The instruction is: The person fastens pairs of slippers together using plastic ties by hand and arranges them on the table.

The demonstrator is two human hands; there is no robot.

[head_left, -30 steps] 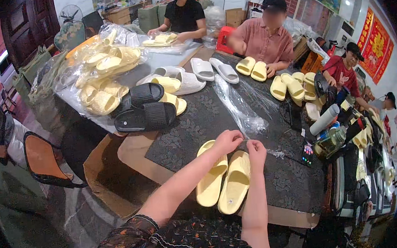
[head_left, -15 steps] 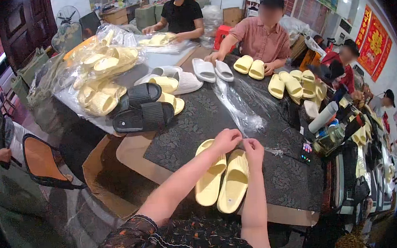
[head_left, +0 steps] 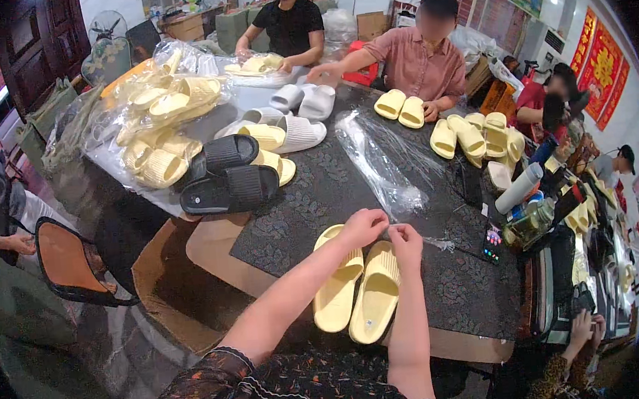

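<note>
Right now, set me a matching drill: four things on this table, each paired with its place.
1. black slippers
2. yellow slippers
3. clear plastic bag
4. white slippers

A. far end, by the person in black
B. under both hands
C. table's middle, lying flat
D. left side, beside the bagged pile

Pairs: 1-D, 2-B, 3-C, 4-A

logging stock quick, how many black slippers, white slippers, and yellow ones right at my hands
black slippers: 2
white slippers: 4
yellow slippers at the hands: 2
total: 8
</note>
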